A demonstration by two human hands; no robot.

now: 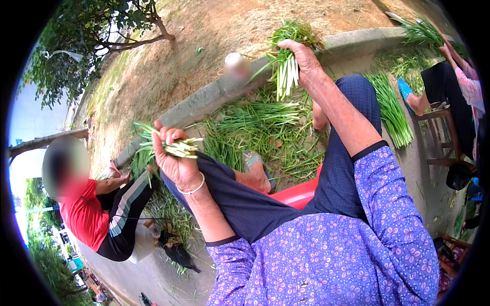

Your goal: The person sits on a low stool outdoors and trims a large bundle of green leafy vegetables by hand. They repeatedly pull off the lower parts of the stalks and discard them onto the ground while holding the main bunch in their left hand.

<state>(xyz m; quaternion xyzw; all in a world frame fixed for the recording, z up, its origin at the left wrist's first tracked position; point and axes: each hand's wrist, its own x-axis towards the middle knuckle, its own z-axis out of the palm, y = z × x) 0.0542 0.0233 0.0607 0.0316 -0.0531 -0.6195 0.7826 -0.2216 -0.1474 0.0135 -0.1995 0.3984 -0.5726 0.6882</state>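
Observation:
My left hand point(174, 157) is closed around a small bundle of Chinese chives point(183, 148), its pale cut ends toward the right and green leaves toward the left. Raised higher and farther right, my right hand point(304, 63) grips a thicker bunch of chives point(286, 72). White stalk ends hang down from that bunch, while a tangle of green and some brownish leaves bulges above my fingers. Between my knees, a laid-out pile of chives point(264, 114) rests on loose green leaves point(283, 153) strewn over the ground.
A concrete curb point(199, 101) crosses ahead, bare soil point(206, 42) beyond it. A person in a red shirt point(86, 218) sits at left; another person point(465, 88) at right holds chives. A chive pile point(392, 109) lies beside my right knee. A red plastic seat point(296, 193) shows beneath me.

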